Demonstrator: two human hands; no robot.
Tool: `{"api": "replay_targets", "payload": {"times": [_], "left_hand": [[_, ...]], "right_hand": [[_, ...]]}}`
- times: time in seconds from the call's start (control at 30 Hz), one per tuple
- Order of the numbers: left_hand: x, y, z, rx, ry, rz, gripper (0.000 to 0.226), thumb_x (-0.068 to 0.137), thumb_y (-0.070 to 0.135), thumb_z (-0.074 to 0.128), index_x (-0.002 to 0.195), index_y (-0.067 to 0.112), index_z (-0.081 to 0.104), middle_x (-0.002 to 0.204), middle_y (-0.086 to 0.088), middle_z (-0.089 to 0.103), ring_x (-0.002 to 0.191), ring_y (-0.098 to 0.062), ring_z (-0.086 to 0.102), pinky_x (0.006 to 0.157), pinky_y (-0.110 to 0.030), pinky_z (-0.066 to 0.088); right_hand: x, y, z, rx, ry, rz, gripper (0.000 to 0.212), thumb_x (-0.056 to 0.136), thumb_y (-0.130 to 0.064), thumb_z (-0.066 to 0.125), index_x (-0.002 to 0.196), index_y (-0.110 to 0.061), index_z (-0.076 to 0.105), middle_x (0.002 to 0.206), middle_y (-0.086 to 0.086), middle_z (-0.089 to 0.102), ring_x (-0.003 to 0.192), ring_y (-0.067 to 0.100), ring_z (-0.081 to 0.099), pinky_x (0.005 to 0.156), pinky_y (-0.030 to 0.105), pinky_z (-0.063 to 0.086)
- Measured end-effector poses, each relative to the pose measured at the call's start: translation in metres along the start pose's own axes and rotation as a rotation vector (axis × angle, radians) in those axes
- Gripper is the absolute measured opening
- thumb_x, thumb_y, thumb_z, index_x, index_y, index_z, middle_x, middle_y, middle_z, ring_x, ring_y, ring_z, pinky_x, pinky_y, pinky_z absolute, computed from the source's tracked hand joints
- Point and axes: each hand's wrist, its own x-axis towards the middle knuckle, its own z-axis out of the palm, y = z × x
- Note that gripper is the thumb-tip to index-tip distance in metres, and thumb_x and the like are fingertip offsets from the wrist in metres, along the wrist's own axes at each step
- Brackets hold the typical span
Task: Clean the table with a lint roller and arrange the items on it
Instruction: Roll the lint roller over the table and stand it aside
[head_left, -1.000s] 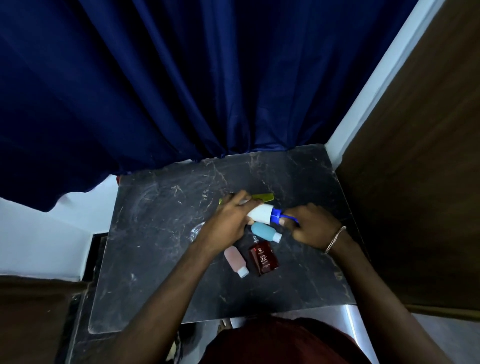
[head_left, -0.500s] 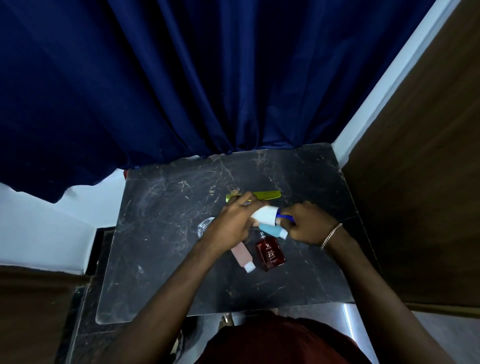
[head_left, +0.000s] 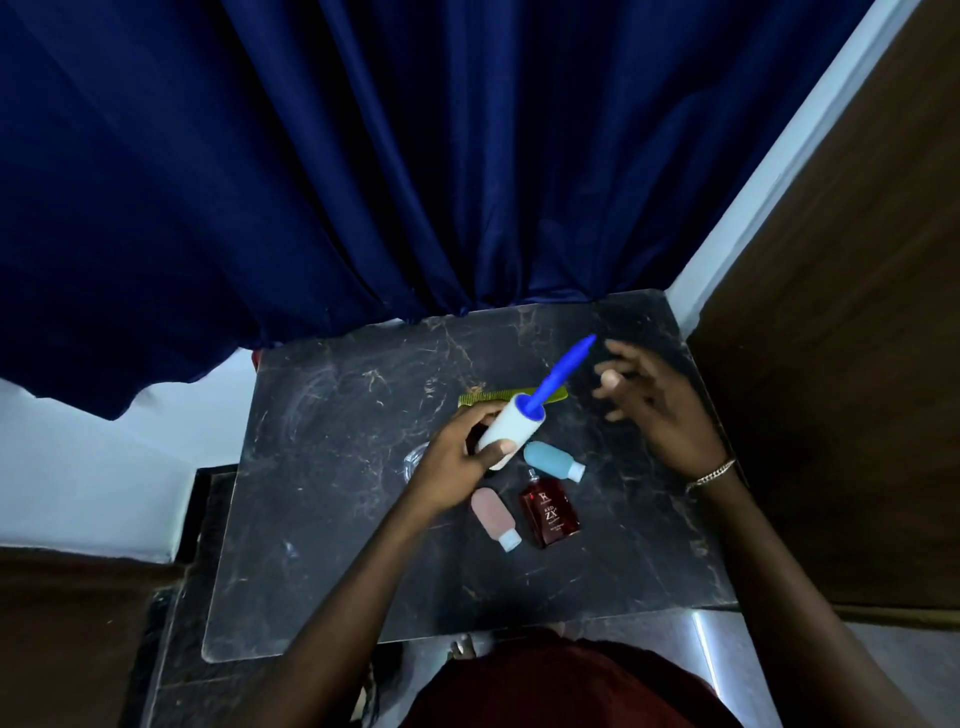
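My left hand (head_left: 457, 465) grips the white roll of the lint roller (head_left: 511, 428) above the black marble table (head_left: 322, 499); its blue handle points up and to the right. My right hand (head_left: 654, 408) hovers to the right of the handle, fingers spread, holding nothing. A yellow-green comb (head_left: 483, 397) lies behind the roller. On the table in front lie a blue travel bottle (head_left: 553, 460), a pink travel bottle (head_left: 493, 517) and a red perfume bottle (head_left: 549, 512).
A clear glass dish (head_left: 415, 460) sits partly hidden under my left hand. A dark blue curtain (head_left: 415, 156) hangs behind the table. A brown wooden panel (head_left: 857, 364) stands on the right, a white wall (head_left: 104, 467) on the left.
My right hand has let go of the blue handle and moved up and right, fingers opening. My left hand has tilted the roller so that its handle points up.
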Motion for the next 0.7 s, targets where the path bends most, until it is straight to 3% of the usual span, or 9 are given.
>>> {"api": "replay_targets", "payload": {"times": [0.1,0.2,0.3,0.37,0.43,0.5,0.6,0.7], "left_hand": [[0.001,0.001,0.003,-0.121,0.0,-0.054,0.046,0.09,0.02,0.073,0.135,0.023,0.061,0.122,-0.002,0.069,0.117,-0.022,0.065,0.102,-0.054,0.053],[0.004,0.005,0.01,-0.213,-0.035,-0.092,0.046,0.088,0.023,0.073,0.134,0.024,0.062,0.119,-0.002,0.069,0.115,-0.027,0.068,0.098,-0.057,0.056],[0.014,0.005,0.018,-0.18,-0.038,-0.052,0.045,0.09,0.02,0.073,0.134,0.02,0.064,0.112,0.006,0.071,0.108,-0.013,0.069,0.096,-0.042,0.058],[0.025,0.006,0.023,-0.126,-0.036,-0.022,0.045,0.091,0.018,0.073,0.135,0.019,0.063,0.114,0.01,0.071,0.106,0.001,0.067,0.095,-0.025,0.054],[0.04,0.01,0.027,-0.075,-0.033,-0.001,0.045,0.091,0.018,0.073,0.135,0.02,0.063,0.119,0.01,0.072,0.107,0.008,0.066,0.093,-0.016,0.051],[0.057,0.014,0.03,-0.053,-0.037,0.007,0.047,0.091,0.019,0.073,0.137,0.022,0.062,0.122,0.008,0.072,0.109,0.007,0.067,0.095,-0.018,0.051],[0.084,0.022,0.037,-0.032,-0.049,0.019,0.057,0.089,0.022,0.075,0.142,0.023,0.055,0.128,0.003,0.07,0.116,-0.006,0.067,0.103,-0.032,0.054],[0.107,0.031,0.046,0.044,-0.066,0.042,0.057,0.086,0.029,0.074,0.139,0.031,0.052,0.128,0.005,0.07,0.115,-0.006,0.067,0.103,-0.038,0.055]], "right_hand": [[-0.001,0.015,0.018,0.034,-0.047,0.094,0.039,0.093,-0.021,0.066,0.131,-0.021,0.056,0.103,-0.003,0.07,0.1,0.027,0.072,0.064,0.024,0.059],[0.001,0.02,0.037,0.004,-0.095,0.098,0.029,0.088,-0.036,0.072,0.115,-0.039,0.062,0.104,-0.002,0.073,0.097,0.025,0.073,0.064,0.03,0.059],[0.011,0.021,0.046,-0.117,-0.059,0.036,0.028,0.085,-0.055,0.066,0.103,-0.034,0.065,0.093,-0.004,0.074,0.084,0.016,0.074,0.064,0.041,0.063],[0.021,0.021,0.045,-0.215,-0.017,0.004,0.028,0.089,-0.049,0.064,0.107,-0.027,0.066,0.086,-0.005,0.074,0.077,0.013,0.073,0.065,0.046,0.062],[0.033,0.02,0.038,-0.261,0.02,-0.011,0.025,0.091,-0.041,0.066,0.11,-0.024,0.068,0.085,-0.007,0.074,0.077,0.009,0.072,0.07,0.045,0.062],[0.045,0.017,0.03,-0.282,0.025,-0.012,0.024,0.091,-0.037,0.068,0.108,-0.02,0.069,0.088,-0.004,0.075,0.079,0.009,0.073,0.073,0.044,0.062],[0.064,0.013,0.015,-0.329,0.02,-0.01,0.026,0.09,-0.037,0.068,0.104,-0.015,0.068,0.088,0.003,0.075,0.08,0.017,0.073,0.072,0.048,0.061],[0.081,0.012,0.001,-0.329,0.044,0.012,0.025,0.09,-0.031,0.069,0.102,-0.01,0.067,0.087,0.011,0.074,0.083,0.027,0.072,0.074,0.054,0.059]]}}
